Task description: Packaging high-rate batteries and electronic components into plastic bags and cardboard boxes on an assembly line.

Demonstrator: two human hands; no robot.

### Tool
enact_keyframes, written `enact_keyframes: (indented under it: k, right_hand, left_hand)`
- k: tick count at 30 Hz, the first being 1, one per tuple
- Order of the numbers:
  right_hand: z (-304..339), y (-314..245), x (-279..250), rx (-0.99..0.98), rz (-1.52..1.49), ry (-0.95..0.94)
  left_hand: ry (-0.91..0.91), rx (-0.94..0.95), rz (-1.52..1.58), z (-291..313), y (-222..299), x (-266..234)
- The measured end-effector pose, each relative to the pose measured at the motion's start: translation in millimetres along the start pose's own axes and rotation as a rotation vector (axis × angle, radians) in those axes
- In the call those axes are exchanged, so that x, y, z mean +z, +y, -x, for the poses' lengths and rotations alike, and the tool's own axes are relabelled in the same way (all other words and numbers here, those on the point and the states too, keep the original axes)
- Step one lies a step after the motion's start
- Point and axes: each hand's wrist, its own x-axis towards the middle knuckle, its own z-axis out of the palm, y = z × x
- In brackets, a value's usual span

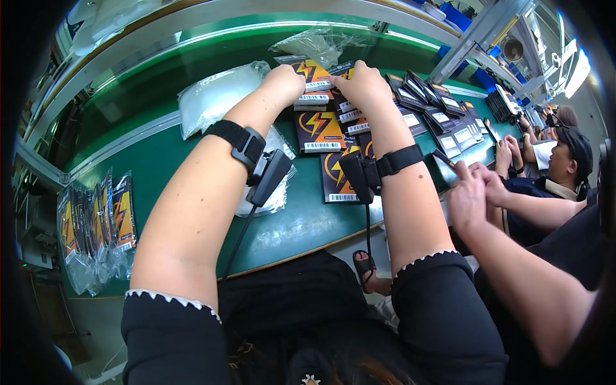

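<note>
At the far side of the green table, my left hand point(284, 83) is closed on the left edge of a thin black and orange box point(316, 72) with a lightning-bolt print. My right hand point(364, 88) is curled at the other side, its thumb at the box's right edge; its other fingers are mostly hidden behind the hand. Beneath and in front lie more of these boxes point(319, 130) in stacks, white labels along their near edges. One box point(338, 178) lies closest to me, partly covered by the right wrist's strap device point(362, 176). A similar strap device point(256, 163) is on my left wrist.
Clear plastic bags point(221, 96) lie left of the stacks, another bag point(317, 45) behind them. Bagged boxes point(96, 224) stand at the table's left end. Dark boxes point(430, 102) are spread to the right, where a co-worker's hands point(471, 192) work close by. A metal shelf frame point(481, 38) rises behind.
</note>
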Motion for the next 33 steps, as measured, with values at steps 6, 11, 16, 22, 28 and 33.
enact_keyframes:
  k: [6, 11, 16, 22, 28, 33]
  right_hand:
    - [17.3, 0.9, -9.6, -0.018, 0.028, -0.021]
    - [98.2, 12.6, -35.7, -0.234, -0.311, 0.194]
    - [172.0, 27.8, -9.6, -0.307, -0.236, -0.116]
    - [207.3, 8.6, -12.3, -0.275, -0.152, -0.14]
    - [220.1, 8.4, 6.4, -0.335, -0.026, 0.072]
    - [213.7, 7.4, -35.2, -0.271, -0.023, -0.315]
  left_hand:
    - [0.118, 0.251, -0.096, 36.0, 7.0, -20.0]
    - [-0.088, 0.417, -0.036, 116.2, -6.0, -53.4]
    - [-0.234, 0.476, -0.22, 200.0, -34.7, -81.3]
    - [-0.121, 0.481, -0.215, 227.4, -53.2, -79.5]
    - [-0.074, 0.577, -0.36, 222.9, -54.7, -80.8]
    - [0.023, 0.467, -0.207, 222.2, -56.4, -71.9]
